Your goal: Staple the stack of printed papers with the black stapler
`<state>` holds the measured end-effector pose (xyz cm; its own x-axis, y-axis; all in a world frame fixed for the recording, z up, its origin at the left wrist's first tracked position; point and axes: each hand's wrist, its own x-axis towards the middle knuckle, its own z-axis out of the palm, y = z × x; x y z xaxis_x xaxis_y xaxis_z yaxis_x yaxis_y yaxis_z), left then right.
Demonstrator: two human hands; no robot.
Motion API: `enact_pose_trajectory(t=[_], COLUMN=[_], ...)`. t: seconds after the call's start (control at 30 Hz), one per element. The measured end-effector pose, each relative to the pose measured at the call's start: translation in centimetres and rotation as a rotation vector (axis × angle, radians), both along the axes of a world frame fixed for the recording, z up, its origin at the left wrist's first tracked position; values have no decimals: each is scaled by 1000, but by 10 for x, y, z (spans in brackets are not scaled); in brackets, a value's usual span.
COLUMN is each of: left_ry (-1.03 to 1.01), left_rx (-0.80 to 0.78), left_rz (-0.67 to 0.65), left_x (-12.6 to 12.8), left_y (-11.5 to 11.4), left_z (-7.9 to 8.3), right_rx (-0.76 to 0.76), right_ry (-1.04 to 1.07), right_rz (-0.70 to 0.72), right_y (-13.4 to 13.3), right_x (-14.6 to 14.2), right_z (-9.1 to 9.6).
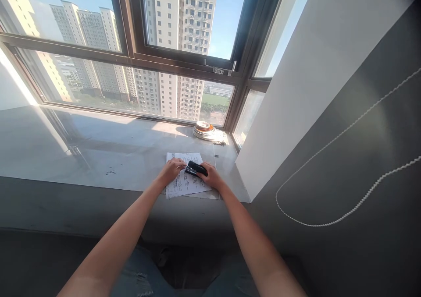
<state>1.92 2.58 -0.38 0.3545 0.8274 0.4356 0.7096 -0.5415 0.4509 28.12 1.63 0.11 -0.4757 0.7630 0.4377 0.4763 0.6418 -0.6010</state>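
Observation:
Printed paper sheets (pixel 184 187) lie on the grey stone windowsill (pixel 98 152), close to its front edge. My right hand (pixel 212 176) is closed around a black stapler (pixel 196 168) resting on the sheets. My left hand (pixel 171 170) lies on the paper just left of the stapler, fingers curled down and pressing the sheets, its fingertips near the stapler's nose.
A round stack of small plates or coasters (pixel 204 129) sits at the back of the sill by the window frame (pixel 184 65). A white wall (pixel 296 91) bounds the sill on the right. A white bead cord (pixel 345 174) hangs on the dark wall.

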Motion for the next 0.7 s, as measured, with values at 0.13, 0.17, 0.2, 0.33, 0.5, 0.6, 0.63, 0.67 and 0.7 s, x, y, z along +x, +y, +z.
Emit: enact_pose_trajectory(t=[0.13, 0.17, 0.2, 0.33, 0.5, 0.6, 0.63, 0.67, 0.7], left_ry=[-38, -68, -109, -297, -394, -323, -271, -214, -154], left_rx=[25, 11, -13, -152, -251, -224, -218, -211, -201], left_rz=[96, 139, 174, 129, -84, -123, -125, -114, -89], left_x=[-6, -8, -9, -5, 20, 25, 22, 16, 7], left_y=[-3, -4, -5, -6, -10, -11, -10, -9, -8], left_z=[-2, -2, -3, -10, -15, -8, -4, -1, 1], right_rx=[-24, -32, -38, -30, -11, -11, -9, -5, -1], right_ry=[7, 10, 13, 24, 35, 38, 36, 31, 25], right_rz=[-4, -7, -9, -6, -21, -27, -24, -19, -16], right_y=[0, 0, 0, 3, 9, 12, 13, 12, 12], right_x=[2, 2, 2, 1, 0, 0, 0, -1, -2], right_z=[-1, -1, -1, -3, -8, -11, -11, -11, -10])
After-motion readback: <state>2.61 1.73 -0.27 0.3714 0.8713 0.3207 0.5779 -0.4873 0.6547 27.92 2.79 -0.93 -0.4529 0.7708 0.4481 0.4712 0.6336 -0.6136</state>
